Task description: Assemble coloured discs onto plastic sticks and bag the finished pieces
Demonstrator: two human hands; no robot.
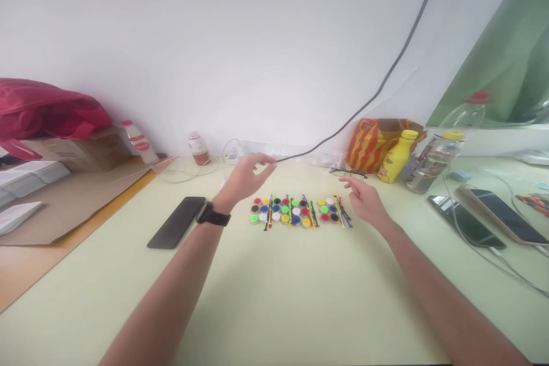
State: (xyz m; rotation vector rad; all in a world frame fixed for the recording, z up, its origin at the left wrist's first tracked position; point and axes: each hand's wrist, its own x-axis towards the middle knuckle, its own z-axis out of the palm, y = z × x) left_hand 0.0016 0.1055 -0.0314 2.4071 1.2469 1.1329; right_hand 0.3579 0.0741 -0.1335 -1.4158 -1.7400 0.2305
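Small round pots with coloured lids (pixel 295 211) stand in rows at the middle of the table, in red, yellow, blue, green, black and white. Thin coloured plastic sticks (pixel 290 210) lie lengthwise across and between them, more of them (pixel 342 211) at the right end. Above the left end of the rows hovers my left hand (pixel 246 178), fingers loosely curved with a gap to the thumb, nothing visible in them. Just right of the rows is my right hand (pixel 363 199), its index finger stretched out to the left and the others partly curled; I see nothing held.
A black phone (pixel 176 223) lies left of my watch. Bottles (pixel 199 148), a striped bag (pixel 364 146), a yellow bottle (pixel 398 157) and glasses (pixel 349 172) line the back. Two phones with cables (pixel 467 222) lie at the right, cardboard (pixel 81 200) at the left.
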